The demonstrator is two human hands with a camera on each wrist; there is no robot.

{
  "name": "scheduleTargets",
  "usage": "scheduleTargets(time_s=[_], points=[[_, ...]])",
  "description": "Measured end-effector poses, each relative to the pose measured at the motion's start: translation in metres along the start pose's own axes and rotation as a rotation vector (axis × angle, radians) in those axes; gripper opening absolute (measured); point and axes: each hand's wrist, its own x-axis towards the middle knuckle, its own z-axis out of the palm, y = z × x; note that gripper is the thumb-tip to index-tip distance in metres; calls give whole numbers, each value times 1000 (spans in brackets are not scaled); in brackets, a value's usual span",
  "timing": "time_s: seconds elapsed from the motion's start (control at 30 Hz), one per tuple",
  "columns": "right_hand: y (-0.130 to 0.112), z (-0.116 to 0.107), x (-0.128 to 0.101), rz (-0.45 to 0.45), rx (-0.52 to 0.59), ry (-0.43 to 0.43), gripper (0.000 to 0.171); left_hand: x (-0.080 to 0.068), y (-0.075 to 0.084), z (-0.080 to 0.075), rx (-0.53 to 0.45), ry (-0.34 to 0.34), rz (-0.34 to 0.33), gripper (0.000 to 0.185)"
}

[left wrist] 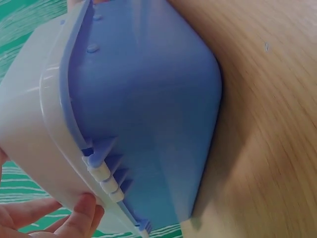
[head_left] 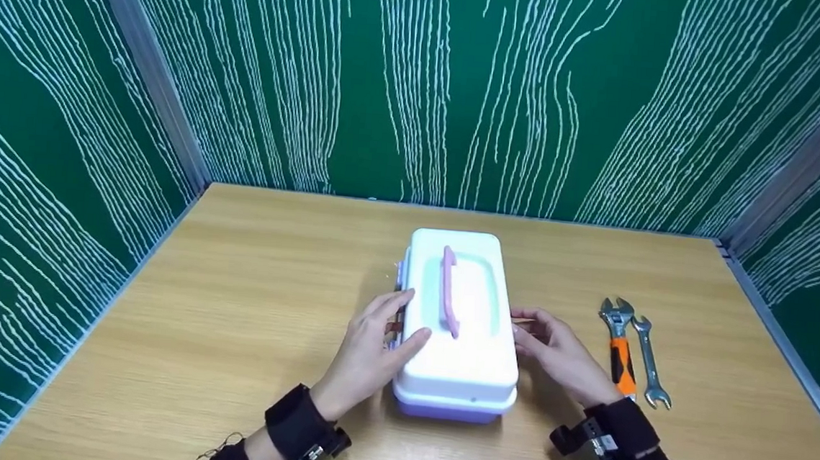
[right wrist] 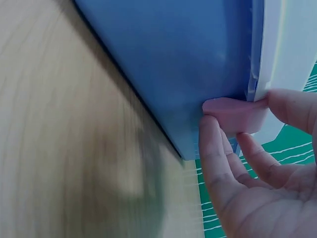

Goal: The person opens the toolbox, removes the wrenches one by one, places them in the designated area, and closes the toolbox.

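Note:
A toolbox [head_left: 469, 368] with a white lid and blue-purple base stands closed on the table, a pink carrying handle [head_left: 448, 298] on top. My left hand [head_left: 372, 339] holds its left side, thumb over the lid's edge and fingers against the lid's side wall. White and blue hinges [left wrist: 106, 179] show close to those fingers in the left wrist view. At the opposite side my right hand [head_left: 561, 354] pinches a pink latch [right wrist: 237, 116] between thumb and fingers. The head view does not show this latch; the box's inside is hidden.
Right of my right hand lie an adjustable wrench [head_left: 620, 346] with an orange and black grip and a double open-end wrench [head_left: 650, 362]. The wooden table [head_left: 246, 305] is bordered by green walls [head_left: 352, 81] with white wavy lines.

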Motion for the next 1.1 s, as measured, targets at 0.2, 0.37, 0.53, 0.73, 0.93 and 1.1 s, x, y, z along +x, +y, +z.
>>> scheduleTargets(time_s=[0.2,0.37,0.53,0.73,0.93,1.1], points=[[1,1,-1,-8,31,-6,60,6,8,-8,79,-41,-3,69],[1,0,-1,4,51,5,61,23,25,-14,203,-72,6,59],[2,1,-2,11,58,8,62,40,39,-17,291,-152,41,50],[4,0,-3,-5,77,-6,58,49,50,-13,334,-248,122,49],[5,-3,-5,-22,87,-10,57,53,61,0,419,-352,155,52],[7,-4,-7,-26,94,-3,55,56,66,10,517,-427,183,53]])
